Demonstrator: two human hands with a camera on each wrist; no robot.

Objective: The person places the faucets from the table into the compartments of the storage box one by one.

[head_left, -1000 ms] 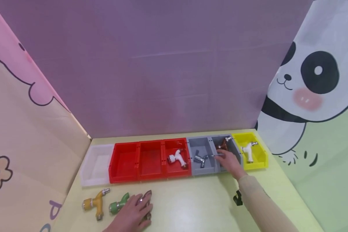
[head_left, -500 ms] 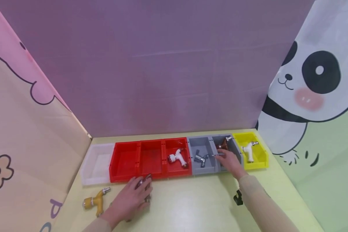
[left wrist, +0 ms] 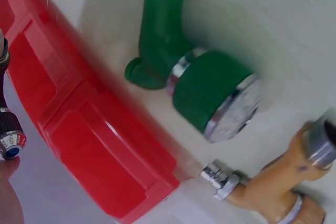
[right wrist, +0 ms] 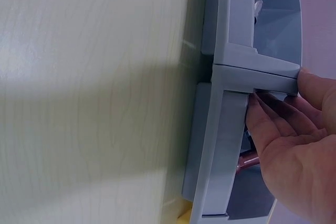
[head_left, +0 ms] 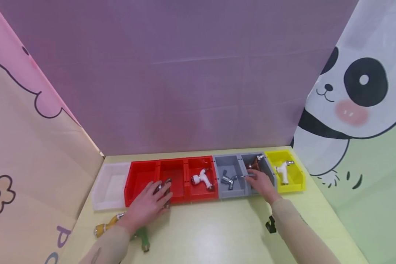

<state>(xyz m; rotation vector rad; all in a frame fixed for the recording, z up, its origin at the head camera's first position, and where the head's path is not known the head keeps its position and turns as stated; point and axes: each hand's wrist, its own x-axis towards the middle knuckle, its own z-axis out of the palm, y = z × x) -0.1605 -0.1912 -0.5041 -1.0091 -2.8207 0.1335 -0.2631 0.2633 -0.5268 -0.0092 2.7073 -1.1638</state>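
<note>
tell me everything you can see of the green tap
The green tap has a glossy green body, looking like plastic or painted metal, a chunky round knob with a silver-coloured cap, a shiny ring behind it and a short side stub. It lies on the table, apart from the red bins, near the orange tap. In the head view, the left arm partly hides it.

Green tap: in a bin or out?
Out. The left wrist view shows the green tap lying on the table, apart from the red bins.
</note>
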